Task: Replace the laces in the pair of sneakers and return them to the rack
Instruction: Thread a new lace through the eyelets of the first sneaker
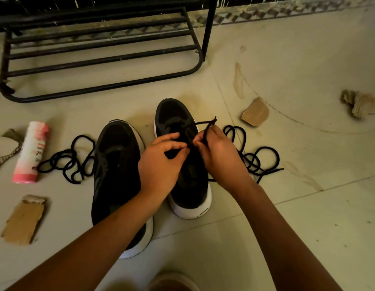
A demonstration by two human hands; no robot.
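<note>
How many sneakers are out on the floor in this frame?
2. The left black white-soled sneaker sits beside the right black white-soled sneaker, under the left hand and right hand. None visible on the black metal rack.

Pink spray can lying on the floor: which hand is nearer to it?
Left. The left hand works over the farther sneaker, with the nearer sneaker between it and the pink can; the right hand, pinching the lace, is farther beyond.

Black sneakers, loose laces alongside
</note>
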